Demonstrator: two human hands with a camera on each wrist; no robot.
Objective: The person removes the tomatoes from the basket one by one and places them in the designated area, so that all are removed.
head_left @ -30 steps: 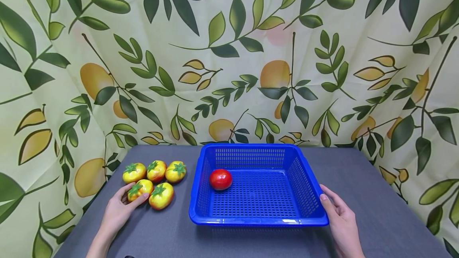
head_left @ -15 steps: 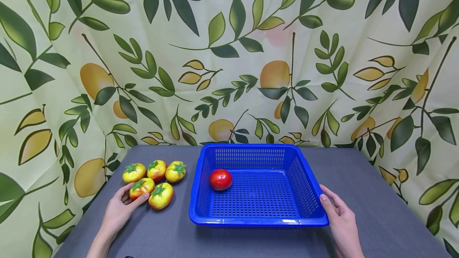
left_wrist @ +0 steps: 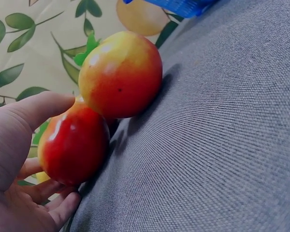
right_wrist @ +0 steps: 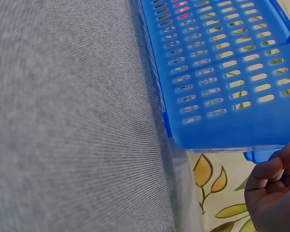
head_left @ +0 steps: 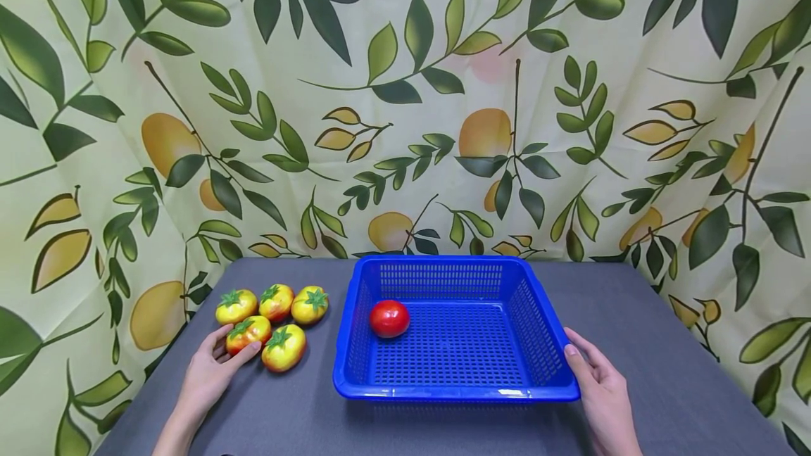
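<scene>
My left hand (head_left: 205, 375) grips the front-left tomato (head_left: 249, 338), a yellow and red one with a green leafy top. The thumb lies along its near side and the fingers curl behind it. In the left wrist view its glossy red underside (left_wrist: 75, 145) faces the camera, close to the table. Another yellow-red tomato (head_left: 284, 350) sits just to its right, outside the grip. My right hand (head_left: 602, 385) holds the right rim of a blue plastic basket (head_left: 456, 393), thumb on top; some fingers are hidden. Inside the basket, toward the left, lies a red tomato (head_left: 389, 319).
Behind the gripped tomato stand three more yellow-red tomatoes, the nearest to the basket being the right-hand tomato (head_left: 310, 305). A grey cloth (head_left: 285, 421) covers the table. A leaf-patterned curtain (head_left: 418, 181) hangs around its back and sides.
The tomato in my left hand has tilted and shifted slightly, showing more red. Both hands stay in nearly the same place, and the basket has not moved on the table.
</scene>
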